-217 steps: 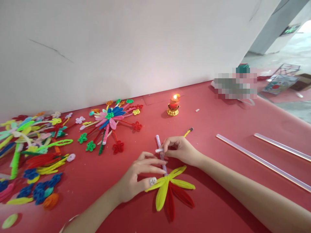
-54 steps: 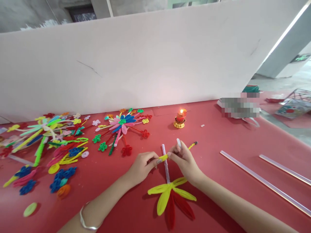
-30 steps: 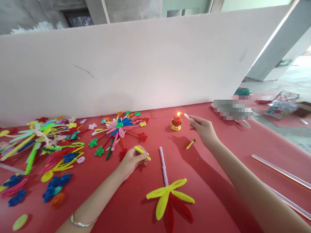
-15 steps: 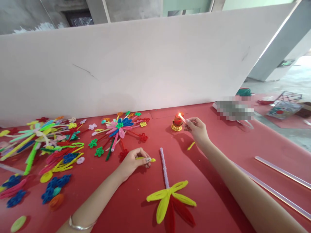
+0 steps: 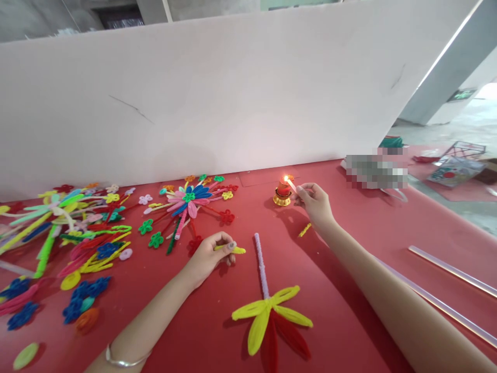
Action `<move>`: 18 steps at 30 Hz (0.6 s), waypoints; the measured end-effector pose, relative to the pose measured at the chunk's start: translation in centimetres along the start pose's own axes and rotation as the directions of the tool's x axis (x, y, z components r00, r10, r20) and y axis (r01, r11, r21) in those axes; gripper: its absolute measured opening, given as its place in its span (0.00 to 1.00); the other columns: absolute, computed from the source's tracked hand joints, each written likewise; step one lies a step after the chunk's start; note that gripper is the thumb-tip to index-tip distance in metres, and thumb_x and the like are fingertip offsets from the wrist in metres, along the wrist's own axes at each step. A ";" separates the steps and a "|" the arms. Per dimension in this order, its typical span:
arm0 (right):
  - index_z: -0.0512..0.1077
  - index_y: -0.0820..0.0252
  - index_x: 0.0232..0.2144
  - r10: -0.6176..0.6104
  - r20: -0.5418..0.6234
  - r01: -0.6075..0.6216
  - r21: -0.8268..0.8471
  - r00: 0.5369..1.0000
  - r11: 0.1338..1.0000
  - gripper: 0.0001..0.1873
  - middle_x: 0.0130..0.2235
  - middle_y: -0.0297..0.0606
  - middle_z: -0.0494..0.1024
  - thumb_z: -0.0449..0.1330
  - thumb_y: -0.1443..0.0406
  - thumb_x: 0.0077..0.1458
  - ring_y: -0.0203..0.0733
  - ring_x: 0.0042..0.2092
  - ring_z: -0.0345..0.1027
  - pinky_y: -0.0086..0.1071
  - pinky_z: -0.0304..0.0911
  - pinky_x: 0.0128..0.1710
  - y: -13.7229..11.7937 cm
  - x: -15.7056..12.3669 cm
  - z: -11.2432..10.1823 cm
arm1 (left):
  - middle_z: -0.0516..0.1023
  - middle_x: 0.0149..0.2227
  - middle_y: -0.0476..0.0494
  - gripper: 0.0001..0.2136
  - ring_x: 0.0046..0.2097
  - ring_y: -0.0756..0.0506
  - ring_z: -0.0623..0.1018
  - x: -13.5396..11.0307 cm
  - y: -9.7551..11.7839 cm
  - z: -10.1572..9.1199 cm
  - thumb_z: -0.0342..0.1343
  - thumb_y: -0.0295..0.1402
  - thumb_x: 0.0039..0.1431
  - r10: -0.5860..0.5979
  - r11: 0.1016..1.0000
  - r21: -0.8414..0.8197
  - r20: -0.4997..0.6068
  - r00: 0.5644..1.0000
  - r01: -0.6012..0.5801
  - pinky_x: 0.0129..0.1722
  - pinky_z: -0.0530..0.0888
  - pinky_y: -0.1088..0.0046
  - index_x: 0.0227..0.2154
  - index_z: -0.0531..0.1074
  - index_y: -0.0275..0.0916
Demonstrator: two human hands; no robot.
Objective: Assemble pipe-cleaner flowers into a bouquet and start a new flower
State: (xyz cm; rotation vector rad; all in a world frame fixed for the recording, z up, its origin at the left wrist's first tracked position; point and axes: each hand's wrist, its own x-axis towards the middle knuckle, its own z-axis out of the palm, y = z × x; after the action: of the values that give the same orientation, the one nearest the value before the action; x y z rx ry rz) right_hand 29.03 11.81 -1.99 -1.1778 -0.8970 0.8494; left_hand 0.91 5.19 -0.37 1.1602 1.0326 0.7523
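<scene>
Between my right hand's (image 5: 313,204) thumb and fingers is a short, pale glue stick (image 5: 291,185), its tip at the flame of a red candle (image 5: 284,189). The candle stands in a small gold holder (image 5: 281,199). My left hand (image 5: 215,256) pinches a yellow pipe-cleaner piece (image 5: 237,250), its end pointing right. Just right of that hand lies a pipe-cleaner flower with a lilac stem (image 5: 261,264), yellow petals (image 5: 258,329) and red petals (image 5: 289,334). A short twisted yellow piece (image 5: 305,230) rests below the candle.
Finished pipe-cleaner flowers (image 5: 189,197) and many loose coloured parts (image 5: 87,298) cover the left of the red table (image 5: 349,331). Long clear glue sticks (image 5: 450,269) lie at the right. A white board (image 5: 233,98) rises along the back edge. A blurred-out grey item (image 5: 375,173) sits back right.
The view has tilted down slightly. My left hand has turned the yellow piece a little, so more of it shows. My right hand still holds the glue stick at the flame, which looks brighter.
</scene>
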 end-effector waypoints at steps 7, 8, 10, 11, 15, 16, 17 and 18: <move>0.62 0.56 0.29 -0.033 0.018 0.032 0.013 0.999 0.999 0.17 0.21 0.29 0.72 0.62 0.53 0.44 0.31 0.21 0.64 0.32 0.66 0.28 0.0 0.3 -0.2 | 0.72 0.20 0.51 0.15 0.23 0.52 0.71 0.0 -0.1 -0.1 0.64 0.40 0.44 0.010 1.000 -0.001 0.010 1.000 -0.010 0.27 0.67 0.76 0.25 0.65 0.36; 0.62 0.57 0.28 -0.029 0.016 0.029 0.019 0.999 0.999 0.17 0.21 0.29 0.72 0.62 0.53 0.44 0.31 0.21 0.64 0.31 0.66 0.28 0.0 0.3 -0.3 | 0.73 0.20 0.51 0.15 0.23 0.52 0.71 0.0 -0.1 -0.1 0.64 0.39 0.44 0.010 1.000 0.004 0.011 1.000 -0.010 0.28 0.67 0.76 0.26 0.65 0.36; 0.62 0.57 0.28 -0.025 0.012 0.025 0.025 1.000 0.999 0.18 0.21 0.30 0.73 0.63 0.53 0.43 0.31 0.21 0.63 0.31 0.65 0.28 -0.1 0.4 -0.3 | 0.73 0.21 0.51 0.14 0.24 0.52 0.71 0.0 -0.2 -0.2 0.64 0.38 0.44 0.015 1.000 0.017 0.008 1.000 -0.015 0.28 0.67 0.76 0.26 0.65 0.36; 0.62 0.57 0.28 -0.024 0.009 0.024 0.025 1.000 0.999 0.18 0.21 0.30 0.73 0.63 0.53 0.43 0.31 0.21 0.63 0.31 0.65 0.27 -0.1 0.4 -0.4 | 0.73 0.21 0.51 0.14 0.24 0.52 0.72 0.0 -0.3 -0.2 0.64 0.38 0.44 0.021 1.000 0.021 0.006 1.000 -0.021 0.29 0.67 0.76 0.26 0.66 0.36; 0.62 0.57 0.28 -0.029 0.001 0.029 0.016 1.000 0.999 0.18 0.21 0.30 0.73 0.63 0.53 0.43 0.31 0.21 0.63 0.30 0.64 0.27 -0.2 0.3 -0.5 | 0.73 0.24 0.51 0.13 0.26 0.53 0.72 0.0 -0.2 -0.2 0.65 0.34 0.43 0.044 0.998 0.033 0.009 0.999 -0.044 0.30 0.68 0.76 0.27 0.66 0.35; 0.63 0.57 0.28 -0.030 0.001 0.030 0.016 1.000 0.999 0.18 0.21 0.30 0.73 0.63 0.53 0.43 0.31 0.21 0.63 0.30 0.64 0.27 -0.2 0.3 -0.4 | 0.73 0.25 0.51 0.13 0.27 0.53 0.72 -0.1 -0.2 -0.2 0.65 0.34 0.43 0.047 0.998 0.034 0.008 0.999 -0.047 0.30 0.68 0.76 0.27 0.66 0.35; 0.63 0.57 0.28 -0.031 0.002 0.031 0.019 1.000 0.999 0.18 0.21 0.30 0.73 0.63 0.53 0.43 0.31 0.21 0.63 0.30 0.64 0.27 -0.3 0.3 -0.4 | 0.73 0.25 0.51 0.13 0.27 0.53 0.72 -0.1 -0.1 -0.1 0.65 0.33 0.43 0.048 0.998 0.034 0.005 0.999 -0.048 0.31 0.68 0.77 0.27 0.66 0.35; 0.63 0.57 0.28 -0.032 0.004 0.032 0.022 0.999 0.999 0.18 0.21 0.31 0.73 0.63 0.53 0.43 0.30 0.21 0.63 0.30 0.64 0.27 -0.4 0.2 -0.3 | 0.73 0.25 0.51 0.13 0.27 0.53 0.72 -0.2 -0.1 0.0 0.65 0.33 0.43 0.048 0.998 0.034 0.002 0.999 -0.048 0.31 0.68 0.77 0.28 0.67 0.35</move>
State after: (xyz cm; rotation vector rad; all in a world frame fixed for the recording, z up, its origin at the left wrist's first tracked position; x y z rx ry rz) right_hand 29.41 11.83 -1.61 -1.1402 -0.9054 0.8340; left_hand 0.81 5.00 -0.40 1.2179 1.0230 0.7739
